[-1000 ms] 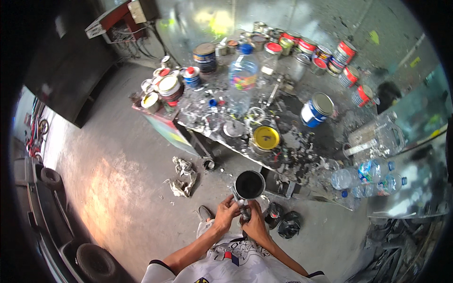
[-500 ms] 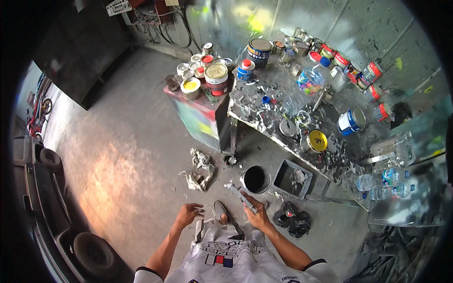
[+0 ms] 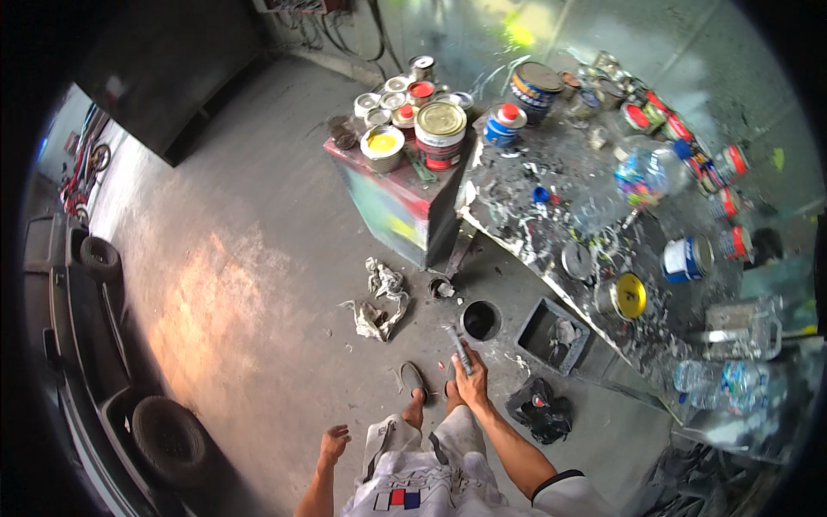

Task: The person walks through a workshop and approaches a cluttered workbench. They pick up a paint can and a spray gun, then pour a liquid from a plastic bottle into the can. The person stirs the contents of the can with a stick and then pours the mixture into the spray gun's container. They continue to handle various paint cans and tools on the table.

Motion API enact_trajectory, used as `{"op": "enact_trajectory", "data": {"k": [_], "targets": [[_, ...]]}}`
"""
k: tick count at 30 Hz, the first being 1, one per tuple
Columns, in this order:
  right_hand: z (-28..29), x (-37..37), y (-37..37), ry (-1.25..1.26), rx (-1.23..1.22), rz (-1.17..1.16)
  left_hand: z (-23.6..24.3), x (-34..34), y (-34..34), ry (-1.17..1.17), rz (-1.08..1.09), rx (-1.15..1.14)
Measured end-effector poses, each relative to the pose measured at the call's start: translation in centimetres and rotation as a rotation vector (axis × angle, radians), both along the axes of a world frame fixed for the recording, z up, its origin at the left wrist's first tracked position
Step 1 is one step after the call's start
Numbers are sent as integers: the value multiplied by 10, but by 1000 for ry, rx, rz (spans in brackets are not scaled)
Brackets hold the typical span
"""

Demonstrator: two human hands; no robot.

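Note:
My right hand [image 3: 471, 385] is closed around the grey handle of a slim hand tool [image 3: 461, 349]; the tool's lighter tip points up and away from me, and its exact kind is not clear. Just beyond the tip, a round black-lined bucket [image 3: 481, 321] stands on the floor. My left hand [image 3: 334, 442] hangs low at my left side, holding nothing, its fingers loosely apart. A grey rectangular tray [image 3: 540, 336] with a crumpled scrap inside lies right of the bucket. Nearer my right arm is a black plastic bag [image 3: 541, 412].
A paint-spattered workbench [image 3: 517, 198] with cans and plastic bottles fills the right. Paint tins crowd a stained cabinet [image 3: 388, 207]. Crumpled white rags [image 3: 374, 320] and a small can [image 3: 441, 287] lie on the floor. A dark vehicle [image 3: 95, 345] stands far left.
My view has shifted left, and my feet and legs show more. The right hand still grips the tool, now nearer the bucket in view. My left hand has dropped lower.

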State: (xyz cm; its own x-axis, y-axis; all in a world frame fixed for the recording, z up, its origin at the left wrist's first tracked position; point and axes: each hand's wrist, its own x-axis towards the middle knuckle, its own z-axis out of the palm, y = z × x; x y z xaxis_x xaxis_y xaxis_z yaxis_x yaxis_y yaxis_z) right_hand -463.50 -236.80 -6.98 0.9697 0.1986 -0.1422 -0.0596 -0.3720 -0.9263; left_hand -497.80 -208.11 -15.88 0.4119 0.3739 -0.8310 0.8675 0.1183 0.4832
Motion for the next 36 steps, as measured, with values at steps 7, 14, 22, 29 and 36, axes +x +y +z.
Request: {"op": "enact_trajectory", "data": {"k": [7, 14, 22, 29, 36], "targets": [[-126, 59, 25, 80, -43, -203, -5, -61, -64, 133, 219, -105], [-225, 99, 58, 75, -84, -395, -19, -63, -120, 102, 360, -266], [-292, 107, 58, 126, -143, -438, -36, -62, -155, -82, 259, -232], [-281, 107, 61, 164, -119, -432, -31, -49, -147, -53, 290, -246], [-271, 114, 58, 245, -67, -466, -25, -24, -138, -21, 299, -258]]}}
